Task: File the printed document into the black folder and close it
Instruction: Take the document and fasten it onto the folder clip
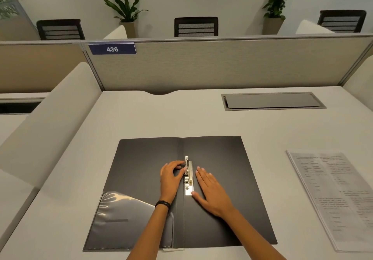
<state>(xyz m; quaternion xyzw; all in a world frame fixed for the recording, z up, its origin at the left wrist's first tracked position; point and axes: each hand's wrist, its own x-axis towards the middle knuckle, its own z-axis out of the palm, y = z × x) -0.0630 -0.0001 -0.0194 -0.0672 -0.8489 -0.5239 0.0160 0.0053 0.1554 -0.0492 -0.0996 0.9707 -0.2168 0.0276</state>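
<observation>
The black folder (226,171) lies open flat on the desk in front of me. A metal clip mechanism (189,177) runs along its spine, with its lever raised. My left hand (171,179) grips the lever of the clip with fingertips and thumb. My right hand (212,191) rests flat, fingers apart, on the right inner cover beside the clip. A clear plastic pocket (125,217) sits on the lower left cover. The printed document (335,195) lies on the desk to the right of the folder, apart from both hands.
The white desk (141,118) has a grey cable hatch (272,101) at the back right. A beige partition (212,64) with a "436" sign (112,49) stands behind. A white side divider (50,118) rises on the left. Chairs and plants are beyond the partition.
</observation>
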